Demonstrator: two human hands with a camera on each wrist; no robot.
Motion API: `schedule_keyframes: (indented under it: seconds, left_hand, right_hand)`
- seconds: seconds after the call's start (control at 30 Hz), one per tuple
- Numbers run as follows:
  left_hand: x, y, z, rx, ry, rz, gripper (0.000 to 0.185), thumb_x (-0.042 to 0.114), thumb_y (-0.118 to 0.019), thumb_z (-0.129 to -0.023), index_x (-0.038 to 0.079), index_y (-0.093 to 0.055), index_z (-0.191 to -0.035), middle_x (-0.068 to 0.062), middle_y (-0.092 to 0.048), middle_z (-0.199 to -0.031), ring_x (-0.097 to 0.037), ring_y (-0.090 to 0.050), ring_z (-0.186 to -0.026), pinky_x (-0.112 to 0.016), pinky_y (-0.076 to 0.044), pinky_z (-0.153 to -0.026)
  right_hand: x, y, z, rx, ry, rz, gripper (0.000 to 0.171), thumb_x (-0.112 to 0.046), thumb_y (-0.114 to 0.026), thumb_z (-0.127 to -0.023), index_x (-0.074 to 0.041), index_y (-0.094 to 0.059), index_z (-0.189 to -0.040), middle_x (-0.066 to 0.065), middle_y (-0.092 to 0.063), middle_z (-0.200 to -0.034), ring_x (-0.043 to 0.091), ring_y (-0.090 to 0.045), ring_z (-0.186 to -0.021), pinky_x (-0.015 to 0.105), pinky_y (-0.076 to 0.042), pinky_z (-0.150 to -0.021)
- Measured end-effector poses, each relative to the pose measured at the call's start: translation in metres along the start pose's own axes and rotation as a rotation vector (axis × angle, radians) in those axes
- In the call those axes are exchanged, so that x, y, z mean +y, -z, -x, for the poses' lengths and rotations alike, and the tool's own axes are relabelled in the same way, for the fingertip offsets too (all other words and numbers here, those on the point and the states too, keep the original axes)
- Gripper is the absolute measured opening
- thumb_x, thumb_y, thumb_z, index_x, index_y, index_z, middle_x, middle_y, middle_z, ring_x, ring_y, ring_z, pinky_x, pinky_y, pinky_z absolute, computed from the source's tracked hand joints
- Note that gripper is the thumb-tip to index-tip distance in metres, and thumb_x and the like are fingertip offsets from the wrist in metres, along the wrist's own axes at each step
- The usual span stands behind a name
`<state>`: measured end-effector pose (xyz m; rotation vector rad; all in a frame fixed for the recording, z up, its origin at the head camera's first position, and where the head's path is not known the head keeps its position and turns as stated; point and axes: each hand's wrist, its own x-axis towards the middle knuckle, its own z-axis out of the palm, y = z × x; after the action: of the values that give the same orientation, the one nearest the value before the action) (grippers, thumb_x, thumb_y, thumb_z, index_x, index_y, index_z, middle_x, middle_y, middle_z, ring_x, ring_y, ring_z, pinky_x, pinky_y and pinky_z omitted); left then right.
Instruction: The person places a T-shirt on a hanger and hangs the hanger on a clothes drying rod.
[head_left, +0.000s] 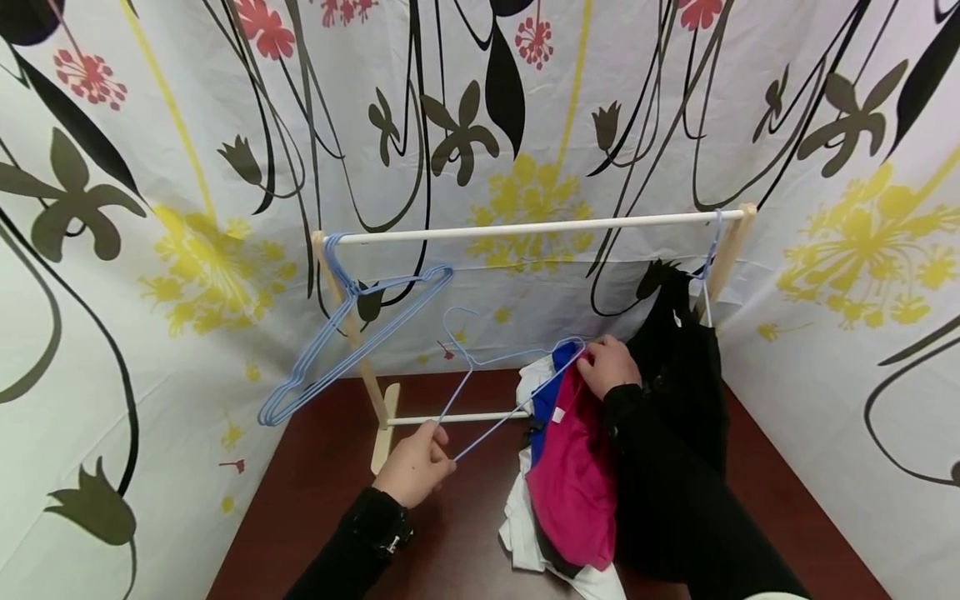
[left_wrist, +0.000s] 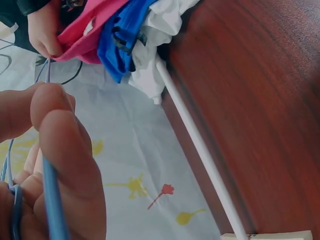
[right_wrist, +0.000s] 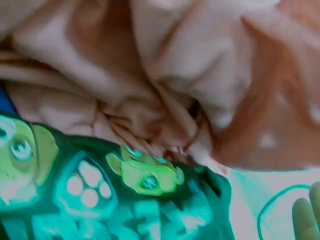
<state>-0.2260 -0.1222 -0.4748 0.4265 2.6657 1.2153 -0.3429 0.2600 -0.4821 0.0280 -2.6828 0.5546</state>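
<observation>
A light blue wire hanger is tilted between both hands, its hook up. My left hand pinches its left end; the left wrist view shows the blue wire running past the curled fingers. At the other end, my right hand pinches the edge of a pink garment against the hanger. Beneath the pink cloth lie a blue garment and white cloth. Close folds of cloth and a dark garment with cartoon print fill most of the right wrist view.
A wooden rack with a white rail stands at the back. Several blue hangers hang at its left end, and a black garment at its right. Beneath is a dark red-brown table; flowered cloth surrounds it.
</observation>
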Motion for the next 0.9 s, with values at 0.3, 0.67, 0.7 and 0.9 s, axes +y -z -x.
schedule_keyframes:
  seconds: [0.3,0.67,0.7,0.9]
  left_hand:
    - [0.01,0.007,0.005,0.021,0.001,-0.032,0.03,0.014,-0.074,-0.093,0.01,-0.051,-0.112,0.002,-0.066,-0.076,-0.015,-0.061,-0.061,-0.036,-0.047,-0.059]
    - [0.007,0.001,0.01,0.031,-0.064,-0.094,0.028,0.013,-0.073,-0.094,0.012,-0.052,-0.111,0.008,-0.061,-0.073,-0.013,-0.058,-0.061,-0.033,-0.046,-0.058]
    - [0.007,0.0,0.01,0.036,-0.072,-0.102,0.028,0.013,-0.073,-0.093,0.011,-0.052,-0.11,0.008,-0.061,-0.074,-0.012,-0.057,-0.062,-0.033,-0.046,-0.058]
    - [0.01,-0.006,0.008,0.088,-0.086,-0.128,0.026,0.014,-0.073,-0.093,0.011,-0.053,-0.109,0.01,-0.061,-0.074,-0.01,-0.057,-0.062,-0.033,-0.045,-0.06]
  right_hand:
    - [-0.002,0.03,-0.006,0.017,-0.119,-0.058,0.016,-0.022,-0.059,-0.091,-0.015,-0.058,-0.077,0.004,-0.057,-0.068,0.027,-0.053,-0.065,0.04,-0.039,-0.065]
    - [-0.016,0.042,-0.005,-0.022,-0.219,-0.135,0.021,-0.028,-0.051,-0.096,-0.013,-0.065,-0.098,0.01,-0.067,-0.085,0.03,-0.061,-0.074,0.044,-0.045,-0.074]
    - [-0.018,0.041,-0.004,-0.033,-0.204,-0.141,0.023,-0.027,-0.05,-0.098,-0.012,-0.066,-0.103,0.011,-0.069,-0.09,0.03,-0.062,-0.078,0.045,-0.046,-0.077]
    - [-0.035,0.043,-0.005,-0.114,-0.09,-0.15,0.036,-0.027,-0.049,-0.101,-0.009,-0.066,-0.127,0.016,-0.069,-0.12,0.032,-0.063,-0.103,0.049,-0.046,-0.093]
